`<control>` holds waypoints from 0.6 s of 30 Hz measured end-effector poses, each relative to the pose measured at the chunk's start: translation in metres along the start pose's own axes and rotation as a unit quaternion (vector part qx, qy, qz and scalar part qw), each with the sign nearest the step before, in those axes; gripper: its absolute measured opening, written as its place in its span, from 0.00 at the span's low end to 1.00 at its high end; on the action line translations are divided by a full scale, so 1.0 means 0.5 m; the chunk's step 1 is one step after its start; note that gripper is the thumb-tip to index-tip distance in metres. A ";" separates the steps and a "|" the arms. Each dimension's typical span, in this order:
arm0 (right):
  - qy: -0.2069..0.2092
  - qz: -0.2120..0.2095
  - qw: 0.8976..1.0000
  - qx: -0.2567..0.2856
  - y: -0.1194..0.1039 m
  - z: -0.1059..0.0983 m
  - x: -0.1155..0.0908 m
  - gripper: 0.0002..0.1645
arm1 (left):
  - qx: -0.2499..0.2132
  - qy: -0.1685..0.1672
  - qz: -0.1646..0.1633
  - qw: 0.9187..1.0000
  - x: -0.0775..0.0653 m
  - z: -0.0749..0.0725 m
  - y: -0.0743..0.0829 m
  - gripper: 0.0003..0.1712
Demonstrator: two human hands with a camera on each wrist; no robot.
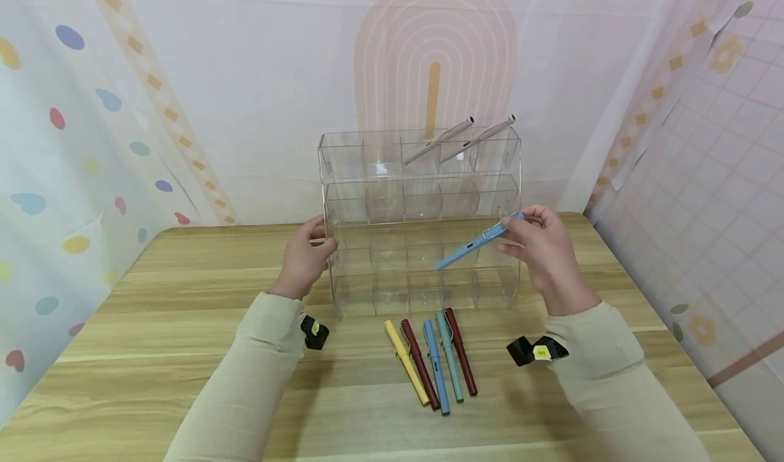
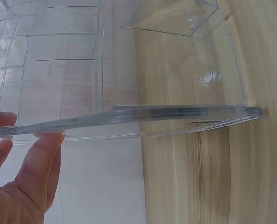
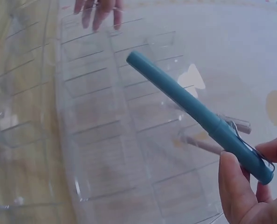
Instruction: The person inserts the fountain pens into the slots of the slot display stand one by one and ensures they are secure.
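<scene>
My right hand (image 1: 545,244) pinches a blue fountain pen (image 1: 470,244) by its capped end, near the metal clip. The pen slants down to the left, in front of the right part of a clear acrylic pen rack (image 1: 422,220). My left hand (image 1: 304,256) holds the rack's left side panel, with thumb and fingers on either side of its edge in the left wrist view. Two grey pens (image 1: 450,135) lean in the rack's top tier. The right wrist view shows the held pen (image 3: 185,100) tilted, its clip towards my fingertips (image 3: 231,172).
Before the rack, several pens lie side by side: yellow (image 1: 407,363), dark red (image 1: 420,365), blue (image 1: 436,367), teal (image 1: 450,356) and another dark red (image 1: 461,352). The wooden table (image 1: 184,353) backs onto a printed curtain (image 1: 257,108).
</scene>
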State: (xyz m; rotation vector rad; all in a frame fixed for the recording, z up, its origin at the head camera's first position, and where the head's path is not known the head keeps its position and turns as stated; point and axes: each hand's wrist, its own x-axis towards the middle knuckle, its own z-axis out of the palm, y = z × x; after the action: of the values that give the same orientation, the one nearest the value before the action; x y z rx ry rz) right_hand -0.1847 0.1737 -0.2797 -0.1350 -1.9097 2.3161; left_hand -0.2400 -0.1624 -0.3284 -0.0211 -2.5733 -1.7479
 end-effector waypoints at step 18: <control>0.088 -0.081 0.980 0.158 -0.039 0.058 0.033 0.12 | 0.004 -0.004 0.005 1.000 -0.002 -0.002 -0.001 0.34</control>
State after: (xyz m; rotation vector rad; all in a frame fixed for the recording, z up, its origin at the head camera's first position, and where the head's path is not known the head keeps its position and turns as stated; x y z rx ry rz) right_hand -0.2045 0.1517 -0.2545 -0.1392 -1.3958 2.3698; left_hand -0.2392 -0.1637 -0.3284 -0.0400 -2.5811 -1.7372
